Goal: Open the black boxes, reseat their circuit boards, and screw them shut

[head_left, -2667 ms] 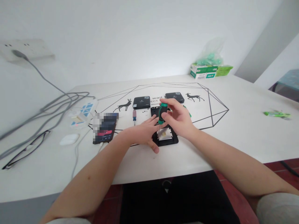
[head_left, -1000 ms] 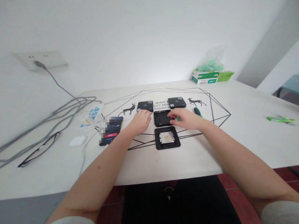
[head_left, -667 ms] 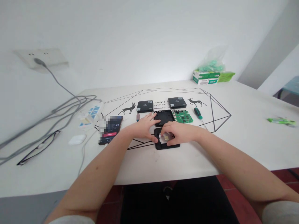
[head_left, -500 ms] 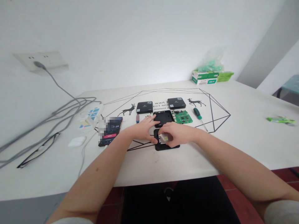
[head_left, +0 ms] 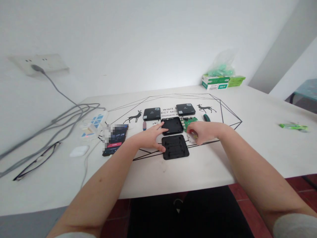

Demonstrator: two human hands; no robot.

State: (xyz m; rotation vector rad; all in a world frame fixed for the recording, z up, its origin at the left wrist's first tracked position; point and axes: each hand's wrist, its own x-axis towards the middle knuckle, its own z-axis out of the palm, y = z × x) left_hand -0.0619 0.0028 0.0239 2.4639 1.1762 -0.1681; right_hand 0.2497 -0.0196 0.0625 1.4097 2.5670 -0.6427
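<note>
Fingers of the left hand [head_left: 149, 137] are resting spread apart, thumb at the black cover's [head_left: 176, 147] left edge, others reaching the black shell [head_left: 172, 126] behind; cover is lying flat near the middle of the table's [head_left: 198, 173] front edge. Right hand [head_left: 205, 131] is pinching a blurred, partly hidden plate [head_left: 191, 138] beside the green board's [head_left: 190, 121] near edge.
</note>
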